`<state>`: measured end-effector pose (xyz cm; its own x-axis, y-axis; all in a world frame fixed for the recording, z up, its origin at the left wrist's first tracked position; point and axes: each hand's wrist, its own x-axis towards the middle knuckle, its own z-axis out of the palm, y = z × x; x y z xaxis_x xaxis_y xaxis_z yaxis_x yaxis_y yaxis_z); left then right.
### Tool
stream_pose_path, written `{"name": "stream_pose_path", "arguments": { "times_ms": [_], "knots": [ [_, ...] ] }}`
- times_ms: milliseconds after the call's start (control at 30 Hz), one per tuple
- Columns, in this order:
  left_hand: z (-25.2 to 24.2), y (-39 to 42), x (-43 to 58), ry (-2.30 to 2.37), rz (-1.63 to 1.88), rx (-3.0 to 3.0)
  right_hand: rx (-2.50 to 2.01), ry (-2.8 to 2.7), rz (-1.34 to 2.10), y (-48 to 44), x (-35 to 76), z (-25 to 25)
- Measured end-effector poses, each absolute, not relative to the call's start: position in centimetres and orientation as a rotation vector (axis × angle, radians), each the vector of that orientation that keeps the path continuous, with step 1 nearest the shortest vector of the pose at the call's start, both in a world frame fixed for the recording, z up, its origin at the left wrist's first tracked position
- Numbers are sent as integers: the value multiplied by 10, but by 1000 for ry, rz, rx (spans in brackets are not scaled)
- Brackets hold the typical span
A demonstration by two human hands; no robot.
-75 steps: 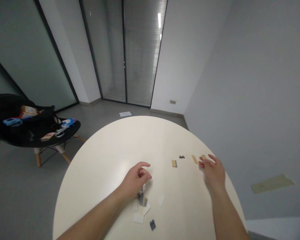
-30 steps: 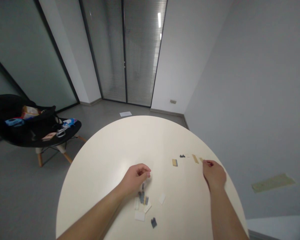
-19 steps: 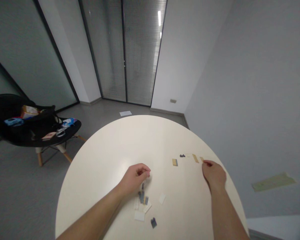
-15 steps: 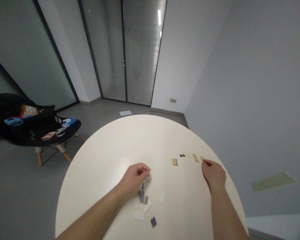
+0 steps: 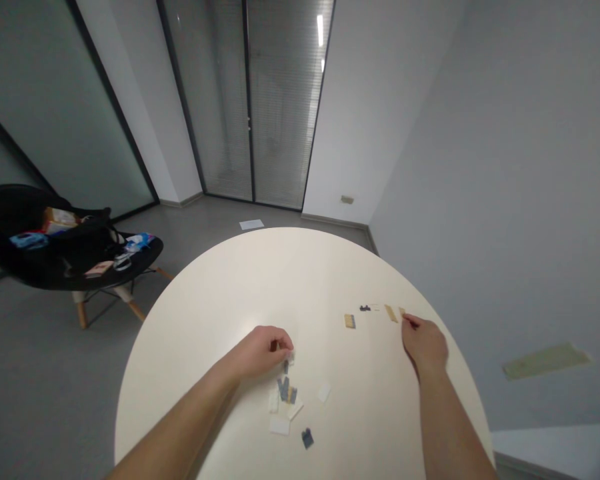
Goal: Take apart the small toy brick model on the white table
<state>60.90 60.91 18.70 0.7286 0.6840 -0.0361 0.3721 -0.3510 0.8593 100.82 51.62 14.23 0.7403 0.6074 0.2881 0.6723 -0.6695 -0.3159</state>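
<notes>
My left hand point(image 5: 264, 351) is closed in a pinch over the middle of the round table, with a small white building-block piece point(image 5: 291, 359) at its fingertips. Just below it lie a small dark grey piece point(image 5: 286, 367) and a cluster of grey pieces point(image 5: 283, 389) with some tan. Near the table's right edge, my right hand point(image 5: 424, 343) pinches a small tan building-block piece point(image 5: 403, 311), partly hidden by the fingers. Left of this hand lie a longer tan strip point(image 5: 391, 313), a black piece point(image 5: 365, 308) and a tan-and-grey block point(image 5: 349, 321).
Flat white pieces point(image 5: 279, 426) and a dark grey piece point(image 5: 307, 438) lie on the near part of the round table point(image 5: 220, 287). A black chair point(image 5: 45, 277) holding a bag and packets stands at the left. A grey wall point(image 5: 540, 233) rises beyond the right edge.
My left hand has shifted slightly left, and the white piece at its fingertips shows more clearly. My right hand stays at the tan piece, with hardly any movement.
</notes>
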Motion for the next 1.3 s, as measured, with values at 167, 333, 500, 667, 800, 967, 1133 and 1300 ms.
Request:
{"name": "stream_pose_path", "arguments": {
  "times_ms": [167, 333, 500, 667, 800, 967, 1133, 1300],
  "knots": [
    [197, 606, 608, 775, 235, 2062, -2535, -952, -206, 517, 1008, 144],
    [202, 608, 604, 669, 71, 2092, -2435, -865, -231, 518, 1010, 144],
    [198, 610, 600, 478, 48, 2243, -2239, -842, -348, 520, 1004, 150],
    [195, 609, 601, 486, 55, 2279, -2041, -954, -402, 522, 980, 166],
    [195, 610, 601, 472, 79, 2222, -1892, -1114, -352, 524, 950, 176],
    [195, 610, 604, 530, 133, 2164, -1742, -1364, -229, 530, 914, 180],
    [192, 610, 608, 678, 188, 2112, -1628, -1537, -83, 533, 889, 179],
    [184, 612, 612, 757, 308, 1969, -1572, -1653, 49, 532, 871, 182]
  ]
}}
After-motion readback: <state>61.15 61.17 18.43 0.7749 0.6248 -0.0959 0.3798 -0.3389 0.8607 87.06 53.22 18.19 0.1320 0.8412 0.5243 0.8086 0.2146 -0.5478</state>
